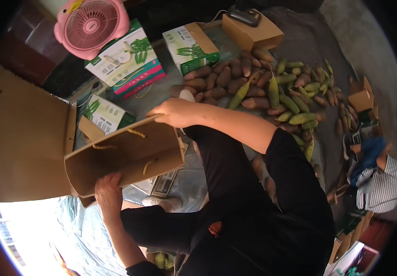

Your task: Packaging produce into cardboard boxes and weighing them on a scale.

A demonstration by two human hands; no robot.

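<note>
An open cardboard box (125, 154) with yellow cord handles showing on its inner walls is held in front of me, its opening facing up toward me. My right hand (175, 113) grips the far right corner of its rim, fingers closed over the edge. The near wall is held by my left hand (108, 191), with the fingers curled over the rim. Nothing lies on the part of the box's inside that I can see. Partly covered by the box, a flat scale with a display (165, 183) rests on the floor beside my white shoe (164, 202).
Piled radish-like vegetables (253, 87), green and brown, spread across the floor ahead and right. Printed boxes (191, 48) and a pink fan (92, 25) stand at the back. Large cardboard (23, 138) rises at left. Another person in a striped shirt (380, 186) sits far right.
</note>
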